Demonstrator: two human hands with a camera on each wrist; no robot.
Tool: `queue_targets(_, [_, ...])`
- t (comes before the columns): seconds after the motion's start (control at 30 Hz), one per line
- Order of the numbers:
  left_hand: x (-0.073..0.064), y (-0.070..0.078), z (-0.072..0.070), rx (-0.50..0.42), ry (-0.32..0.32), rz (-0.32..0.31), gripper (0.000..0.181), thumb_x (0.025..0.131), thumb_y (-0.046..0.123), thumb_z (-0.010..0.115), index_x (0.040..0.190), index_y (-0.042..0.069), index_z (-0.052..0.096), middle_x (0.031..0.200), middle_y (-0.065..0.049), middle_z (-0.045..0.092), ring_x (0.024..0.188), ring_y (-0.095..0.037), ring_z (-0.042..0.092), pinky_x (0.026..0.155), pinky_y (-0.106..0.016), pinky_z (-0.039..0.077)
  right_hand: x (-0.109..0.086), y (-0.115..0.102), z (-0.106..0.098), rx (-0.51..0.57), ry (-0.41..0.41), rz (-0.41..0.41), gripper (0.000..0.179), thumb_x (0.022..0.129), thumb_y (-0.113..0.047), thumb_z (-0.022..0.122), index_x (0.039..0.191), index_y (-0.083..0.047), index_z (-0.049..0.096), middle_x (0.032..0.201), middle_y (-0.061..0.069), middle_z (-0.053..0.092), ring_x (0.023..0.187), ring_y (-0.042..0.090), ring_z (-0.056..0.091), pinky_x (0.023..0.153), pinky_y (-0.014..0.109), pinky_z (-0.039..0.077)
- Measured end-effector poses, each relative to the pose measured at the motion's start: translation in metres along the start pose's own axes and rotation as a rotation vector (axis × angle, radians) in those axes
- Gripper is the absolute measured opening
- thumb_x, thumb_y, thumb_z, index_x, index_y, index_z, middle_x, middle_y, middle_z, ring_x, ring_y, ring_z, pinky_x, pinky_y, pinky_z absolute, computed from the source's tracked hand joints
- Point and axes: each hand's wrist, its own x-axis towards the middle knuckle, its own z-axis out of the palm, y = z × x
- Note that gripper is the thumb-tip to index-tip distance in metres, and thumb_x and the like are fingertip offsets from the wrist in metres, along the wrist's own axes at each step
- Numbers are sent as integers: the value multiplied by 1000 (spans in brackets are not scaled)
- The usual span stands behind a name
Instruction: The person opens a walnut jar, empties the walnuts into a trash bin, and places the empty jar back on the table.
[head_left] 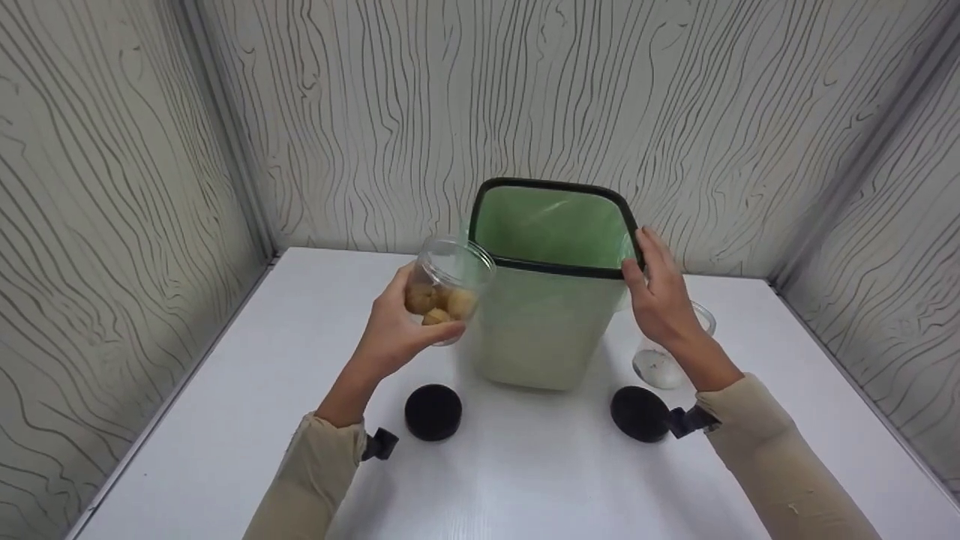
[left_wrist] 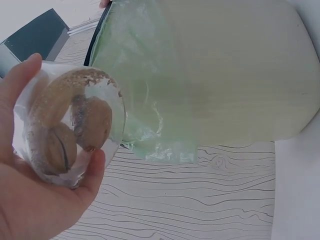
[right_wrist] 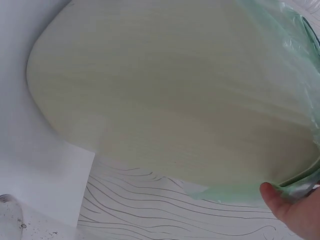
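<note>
A clear jar with walnuts at its bottom is held in my left hand. The jar leans toward the bin, its open mouth level with the bin's front left rim. In the left wrist view the walnuts show through the jar's base, with thumb and fingers around its sides. My right hand grips the right rim of a pale trash bin, which has a black rim and a green bag as liner. In the right wrist view, the thumb presses at the rim.
A second clear jar stands right of the bin, partly behind my right wrist; a few dark crumbs lie in it. Two black lids lie on the white table. Wood-patterned walls enclose the table's back and sides.
</note>
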Motion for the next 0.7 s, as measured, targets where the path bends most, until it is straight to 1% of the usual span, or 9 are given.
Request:
queue_targets(0.07, [2,2,0,2,22,17,87,69,15,85,141,7,36,127,-11,50,110,-24,54,88,-39,48,1,-1,1,12,0,6,63,102,-39,36,147,3,25,152,21,20,140,35,16,109,53,18])
queue_targets(0.13, [5,5,0,4,41,48,85,69,18,86,139,8,39,124,-9,51,108,-23,55,86,-39,49,2,-3,1,17,-3,12,63,102,-39,35,147,3,25,152,21,20,140,35,17,109,53,18])
queue_targets(0.3, [13,13,-2,25,63,131,84,68,20,86,137,8,40,122,-7,53,106,-20,56,83,-38,50,2,-2,4,30,12,4,61,102,-36,35,146,6,25,152,22,20,139,35,18,107,52,23])
queue_targets(0.37, [18,17,-3,55,72,149,86,68,21,86,138,7,39,122,-7,52,107,-19,56,84,-37,50,3,-2,5,36,24,-8,60,102,-34,35,145,7,25,151,23,21,139,35,18,107,52,23])
queue_targets(0.57, [31,26,-6,167,106,182,91,68,24,86,140,2,35,128,-12,48,112,-21,54,86,-32,49,2,0,8,38,41,-14,60,101,-33,34,144,8,26,150,25,21,139,35,17,108,51,21])
queue_targets(0.7, [38,31,-8,262,122,188,91,68,27,85,140,2,36,129,-12,47,113,-21,53,87,-31,49,1,0,8,47,44,-10,60,101,-32,35,145,8,25,151,24,20,139,35,17,108,52,22])
